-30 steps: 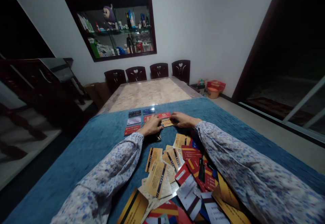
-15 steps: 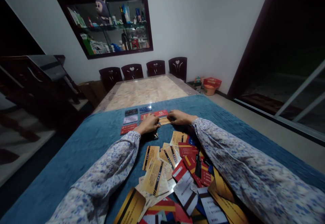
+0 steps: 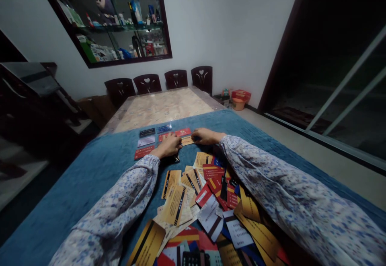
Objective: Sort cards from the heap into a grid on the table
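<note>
A yellow card [image 3: 187, 140] lies on the blue cloth between my two hands, just below a red card [image 3: 183, 132]. At its left edge, my left hand [image 3: 169, 146] has its fingers closed, partly covering another red card [image 3: 163, 137]. Fingers bent together, my right hand [image 3: 206, 136] grips the right edge. Left of my hands are a black card [image 3: 147, 132], a blue card [image 3: 164, 128], a pale lilac card [image 3: 146, 141] and a red card [image 3: 144, 152], laid out in rows. A dark card [image 3: 174, 159] shows partly beneath my left wrist.
Between my forearms spreads a loose, overlapping pile of cards [image 3: 175, 203], yellow, red, white and gold. The blue cloth [image 3: 99, 165] covers the near part of the table [image 3: 169, 105]. Several dark chairs [image 3: 147, 84] stand at its far end, below a wall cabinet [image 3: 126, 24].
The view has turned slightly to the right, so the scene sits further left. Both hands stay at the yellow card's edges, with little visible movement over the cloth.
</note>
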`<action>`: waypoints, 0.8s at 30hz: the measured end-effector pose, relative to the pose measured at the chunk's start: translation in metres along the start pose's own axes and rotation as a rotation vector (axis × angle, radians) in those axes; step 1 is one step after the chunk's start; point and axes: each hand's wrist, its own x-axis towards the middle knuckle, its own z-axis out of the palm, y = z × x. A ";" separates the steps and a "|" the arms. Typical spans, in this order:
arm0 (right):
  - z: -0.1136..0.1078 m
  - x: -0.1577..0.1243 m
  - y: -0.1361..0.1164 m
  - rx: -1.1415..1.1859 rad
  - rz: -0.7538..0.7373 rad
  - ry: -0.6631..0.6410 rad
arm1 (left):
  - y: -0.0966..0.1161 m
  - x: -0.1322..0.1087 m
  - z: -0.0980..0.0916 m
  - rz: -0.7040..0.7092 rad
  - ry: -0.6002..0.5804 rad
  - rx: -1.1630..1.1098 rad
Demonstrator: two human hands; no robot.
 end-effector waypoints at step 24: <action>-0.048 -0.128 -0.015 -0.038 0.090 0.097 | 0.044 -0.006 -0.004 0.155 0.217 0.112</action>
